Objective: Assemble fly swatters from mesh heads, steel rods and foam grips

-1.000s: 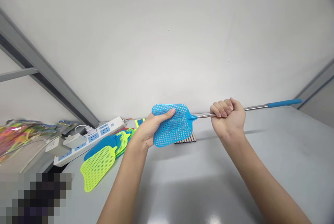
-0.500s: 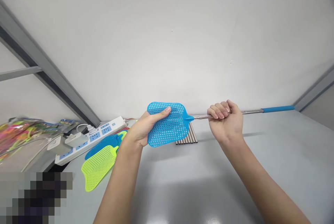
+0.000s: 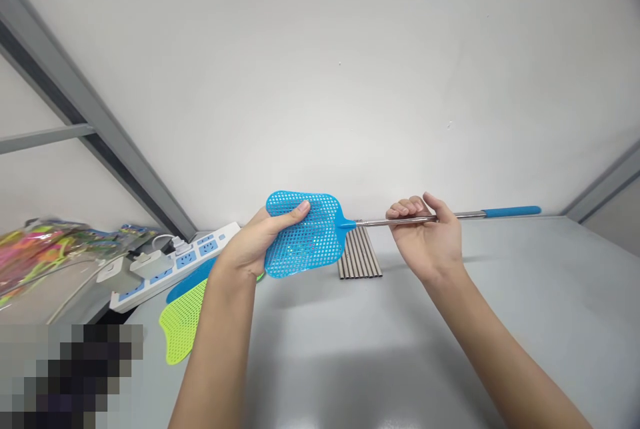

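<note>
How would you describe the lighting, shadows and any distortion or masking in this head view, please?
Head view: soft, even light; the grey table shows a faint sheen and pale shadows under the left hand, the right hand and the blue fly swatter. Wide-angle bending slants the wall frames. The bottom-left corner is pixelated; everything else looks sharp.
</note>
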The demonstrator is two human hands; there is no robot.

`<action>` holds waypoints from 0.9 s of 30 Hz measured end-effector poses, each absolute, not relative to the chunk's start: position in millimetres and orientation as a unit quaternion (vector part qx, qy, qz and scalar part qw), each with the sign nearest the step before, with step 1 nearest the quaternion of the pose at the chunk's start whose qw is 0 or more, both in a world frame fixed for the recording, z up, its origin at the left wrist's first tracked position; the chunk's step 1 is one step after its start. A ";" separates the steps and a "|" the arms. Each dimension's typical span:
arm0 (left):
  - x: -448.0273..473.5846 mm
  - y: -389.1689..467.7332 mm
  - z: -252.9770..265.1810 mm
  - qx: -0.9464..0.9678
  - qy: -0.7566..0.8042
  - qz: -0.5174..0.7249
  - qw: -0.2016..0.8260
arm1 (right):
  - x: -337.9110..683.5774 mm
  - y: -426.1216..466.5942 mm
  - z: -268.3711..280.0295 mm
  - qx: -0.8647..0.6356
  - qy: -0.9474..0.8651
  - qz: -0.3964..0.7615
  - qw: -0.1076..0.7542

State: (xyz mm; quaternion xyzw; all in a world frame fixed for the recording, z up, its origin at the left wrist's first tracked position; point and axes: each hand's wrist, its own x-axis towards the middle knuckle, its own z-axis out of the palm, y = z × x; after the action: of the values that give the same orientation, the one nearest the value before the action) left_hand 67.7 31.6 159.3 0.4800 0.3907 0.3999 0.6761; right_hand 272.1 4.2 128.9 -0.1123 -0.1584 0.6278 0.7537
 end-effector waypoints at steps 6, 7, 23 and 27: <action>52.7 36.9 158.5 0.482 0.405 0.403 0.664 | 287.8 15.7 120.6 -0.078 -0.057 0.659 0.746; 50.3 37.8 158.4 0.482 0.408 0.402 0.663 | 291.8 17.0 120.3 -0.075 -0.055 0.653 0.751; 30.1 43.8 157.5 0.468 0.446 0.406 0.646 | 352.7 16.3 132.3 -0.105 -0.078 0.519 0.845; 40.3 46.0 154.3 0.475 0.443 0.409 0.640 | 359.9 15.9 130.4 -0.085 -0.055 0.505 0.857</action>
State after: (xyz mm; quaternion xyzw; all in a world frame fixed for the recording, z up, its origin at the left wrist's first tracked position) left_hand 40.3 46.0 154.3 0.4749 0.4434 0.4094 0.6404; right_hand 359.9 15.9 130.4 -0.0846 -0.0549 0.5054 0.8570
